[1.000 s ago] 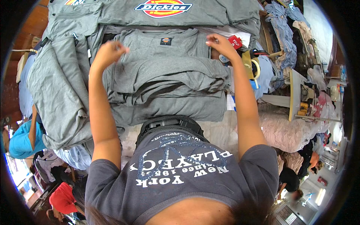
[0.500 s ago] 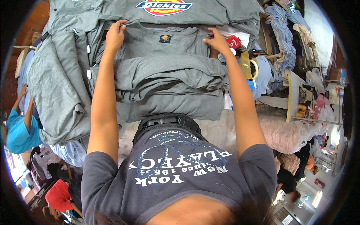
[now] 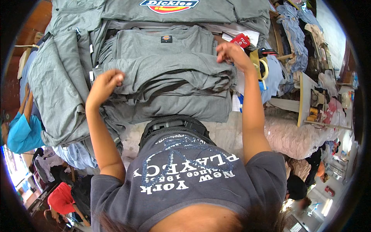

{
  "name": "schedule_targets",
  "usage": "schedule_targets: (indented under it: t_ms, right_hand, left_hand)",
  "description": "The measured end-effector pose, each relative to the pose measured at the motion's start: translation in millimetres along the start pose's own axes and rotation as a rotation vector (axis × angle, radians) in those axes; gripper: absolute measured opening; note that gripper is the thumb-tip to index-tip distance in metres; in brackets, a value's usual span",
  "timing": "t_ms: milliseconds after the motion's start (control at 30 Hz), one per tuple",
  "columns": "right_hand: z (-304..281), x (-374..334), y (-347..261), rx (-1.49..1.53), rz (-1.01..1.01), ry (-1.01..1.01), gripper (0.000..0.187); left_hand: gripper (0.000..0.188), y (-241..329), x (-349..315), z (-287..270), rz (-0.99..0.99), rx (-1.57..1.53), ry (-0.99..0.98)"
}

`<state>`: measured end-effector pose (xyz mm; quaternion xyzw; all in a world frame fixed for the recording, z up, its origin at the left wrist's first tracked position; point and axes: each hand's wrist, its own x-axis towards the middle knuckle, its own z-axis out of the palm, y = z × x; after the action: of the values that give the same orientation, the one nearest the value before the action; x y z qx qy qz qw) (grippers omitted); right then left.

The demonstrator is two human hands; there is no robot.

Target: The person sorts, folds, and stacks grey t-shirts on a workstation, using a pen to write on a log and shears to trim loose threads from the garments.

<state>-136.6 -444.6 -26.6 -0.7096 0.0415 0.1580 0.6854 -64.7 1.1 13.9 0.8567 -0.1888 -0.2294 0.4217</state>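
Observation:
A grey T-shirt [image 3: 170, 73] lies on top of a stack of grey T-shirts in front of me, its upper part folded toward me. My left hand [image 3: 105, 84] grips the shirt's left edge near the fold. My right hand [image 3: 231, 53] pinches the shirt's right edge at the far side of the fold. A small dark neck label [image 3: 166, 38] shows on the shirt underneath.
More grey shirts lie spread at the left [image 3: 58, 85] and at the back, one with a red and yellow chest logo [image 3: 169, 5]. Red tags [image 3: 241, 40], yellow tape rolls [image 3: 262, 65] and blue garments [image 3: 293, 27] lie at the right. A person in blue [image 3: 21, 129] sits at the far left.
Both hands have pulled back from the shirt's collar end toward me, drawing the top of the grey shirt down into a fold.

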Motion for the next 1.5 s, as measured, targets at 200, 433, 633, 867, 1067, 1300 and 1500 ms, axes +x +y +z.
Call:
schedule_targets:
  t_ms: [200, 433, 633, 867, 1067, 1300, 1500]
  right_hand:
    - [-18, 98, 26, -0.830, -0.259, 0.412, 0.036]
    - [3, 77, 7, -0.873, -0.489, 0.508, 0.022]
    - [30, -27, -11, -0.345, -0.157, 0.017, 0.015]
    - [25, 50, -26, -0.566, 0.180, 0.370, 0.040]
    - [-4, 105, 31, -1.183, -0.022, 0.673, 0.042]
    - [33, 46, -3, -0.637, -0.273, 0.630, 0.020]
    - [36, -19, 3, -0.053, -0.237, 0.061, 0.005]
  left_hand:
    - [0.040, -19, 147, -14, 0.212, 0.513, 0.585]
    - [0.028, -37, 172, -2, 0.148, 0.511, 0.563]
    - [0.005, -7, 63, -6, 0.316, -0.078, 0.323]
    - [0.037, 29, 68, -2, -0.155, 0.519, -0.026]
    - [0.047, 10, 135, -1, -0.210, 0.651, 0.223]
    - [0.055, -29, 163, 2, -0.273, 0.624, 0.379]
    - [0.028, -50, 142, -16, 0.214, 0.419, 0.382]
